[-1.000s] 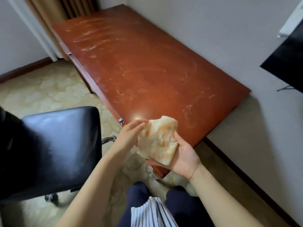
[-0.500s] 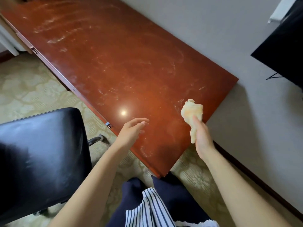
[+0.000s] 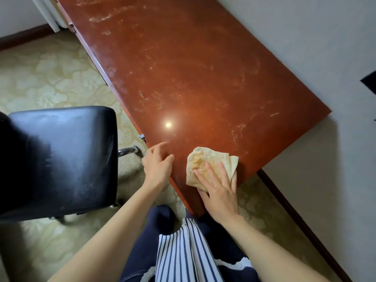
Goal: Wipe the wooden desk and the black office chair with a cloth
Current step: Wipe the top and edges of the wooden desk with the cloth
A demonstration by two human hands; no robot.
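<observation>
A reddish-brown wooden desk (image 3: 195, 74) runs from the top left to the lower right, its glossy top streaked with pale smears. A crumpled beige cloth (image 3: 207, 161) lies on the desk's near corner. My right hand (image 3: 218, 188) presses flat on the cloth with straight, spread fingers. My left hand (image 3: 157, 165) hovers at the desk's front edge, fingers loosely curled, holding nothing. The black office chair (image 3: 61, 159) stands to the left of the desk, its padded surface facing me.
A grey wall (image 3: 305, 47) borders the desk's far side, with a dark baseboard (image 3: 301, 220) below it. A black object (image 3: 369, 81) juts in at the right edge. Patterned beige carpet (image 3: 44, 78) covers the floor. A white door frame (image 3: 47, 15) stands at top left.
My right hand has brought the cloth down from the air onto the desk's near corner and flattened on it. My left hand stayed near the front edge. The view tilted downward.
</observation>
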